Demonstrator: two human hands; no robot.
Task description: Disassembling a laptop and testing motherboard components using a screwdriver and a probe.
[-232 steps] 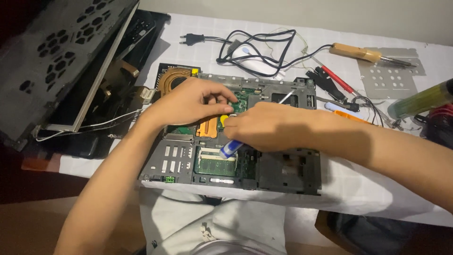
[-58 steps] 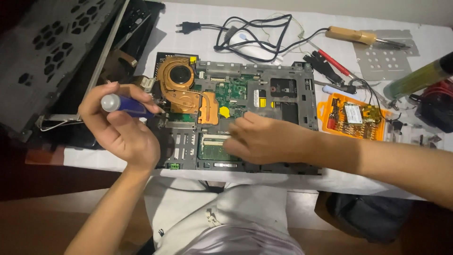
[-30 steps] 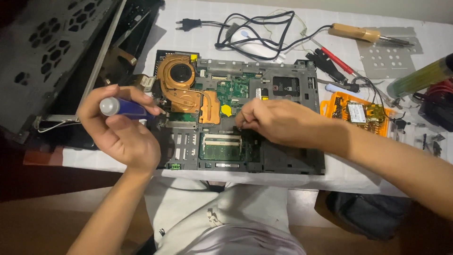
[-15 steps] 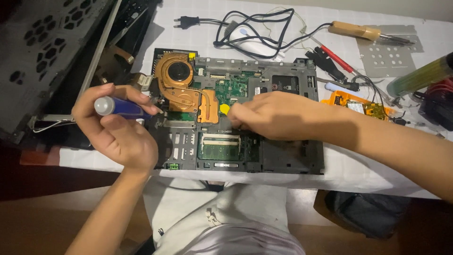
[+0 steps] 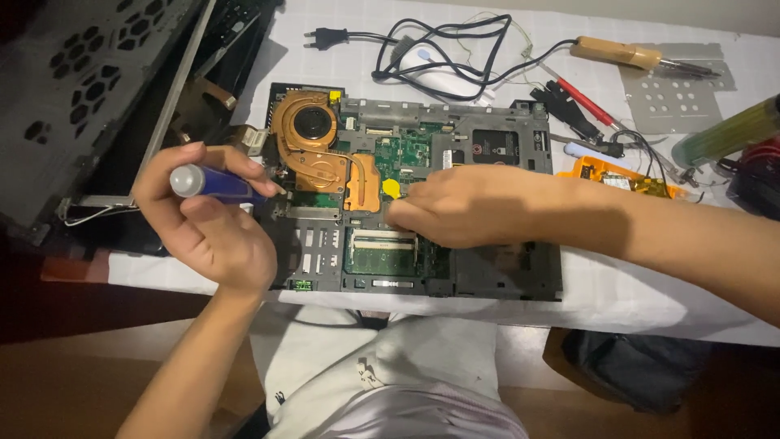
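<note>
An opened laptop base [image 5: 487, 138] lies on the white table with its green board, copper heat pipe and fan [image 5: 313, 130] showing. My left hand [image 5: 211, 228] grips a blue-handled screwdriver [image 5: 215, 183] with a silver cap, held level at the base's left edge, tip pointing toward the copper cooler. My right hand [image 5: 467, 207] rests palm down over the middle of the board. Its fingertips are bunched near a yellow sticker [image 5: 392, 189] beside the heat pipe. Whether they pinch anything is hidden.
A perforated black laptop cover [image 5: 81, 89] leans at the upper left. A black power cable [image 5: 439, 53], a wooden-handled soldering iron [image 5: 621, 55], a red-handled tool [image 5: 581, 97], a perforated metal plate [image 5: 674, 97] and an orange part [image 5: 617, 175] lie at the back right.
The screwdriver moved from my right hand over the board to my left hand at the base's left edge. In the last second my right hand stayed over the board, shifting slightly.
</note>
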